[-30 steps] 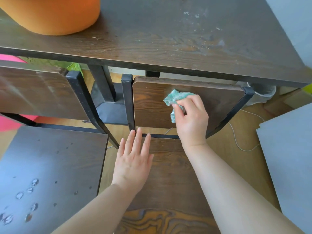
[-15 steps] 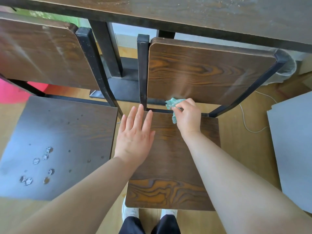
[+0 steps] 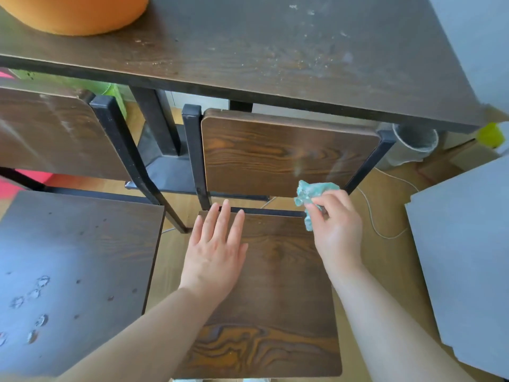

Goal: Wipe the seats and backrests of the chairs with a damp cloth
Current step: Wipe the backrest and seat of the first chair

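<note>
A dark wood-grain chair stands in front of me, with its seat (image 3: 275, 293) below and its backrest (image 3: 275, 153) against a black metal frame. My right hand (image 3: 336, 230) grips a crumpled teal cloth (image 3: 311, 193) at the lower right corner of the backrest. My left hand (image 3: 216, 249) lies flat with fingers spread on the rear left part of the seat. A second chair is at the left, its seat (image 3: 71, 271) speckled with water drops and its backrest (image 3: 55, 133) streaked.
A dark wooden table (image 3: 275, 56) overhangs the backrests, with an orange round object (image 3: 77, 12) at its far left. A white bin (image 3: 413, 144) and a white cable (image 3: 374, 216) are on the wooden floor at right. A grey panel (image 3: 468, 257) stands at the right edge.
My right hand has carried the cloth from the lower left of the backrest across to its lower right corner. The view tilted back up to show the tabletop. My left hand stayed on the seat.
</note>
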